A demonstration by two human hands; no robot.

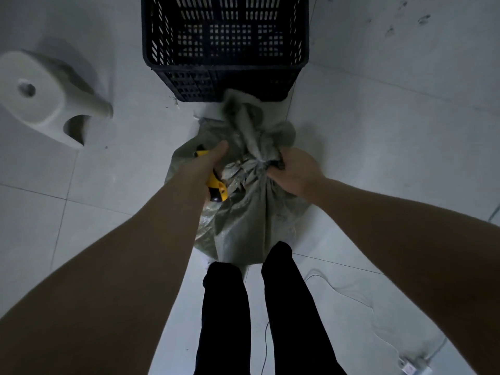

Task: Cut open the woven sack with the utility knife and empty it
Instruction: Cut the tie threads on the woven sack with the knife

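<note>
**Hands close on tied sack, knife at the ready**

Hands meet at the gathered neck of a grey-green woven sack [243, 220] standing on a pale tiled floor [378, 147], seen from the wearer's head camera. Nearest the lens, two legs in black trousers [286, 307] stand just behind the sack, with thin cables [349, 290] trailing over the tiles to the right of them and a small white plug block [412, 368] at the bottom edge. The left hand [209, 165] is curled closed around a yellow utility knife [216, 185], its handle end poking out below the wrist and its front end showing beyond the knuckles, resting against the sack's upper left side; the blade itself cannot be made out. The right hand [293, 171] is clenched around the bunched neck of the sack, where the fabric is cinched, and the loose top of the sack flops away above the fist. Just beyond the sack, touching or nearly touching its floppy top, sits a black slotted plastic crate [224, 47]. Off to the left, well apart from the sack, stands a white plastic stool [46, 96].
</note>
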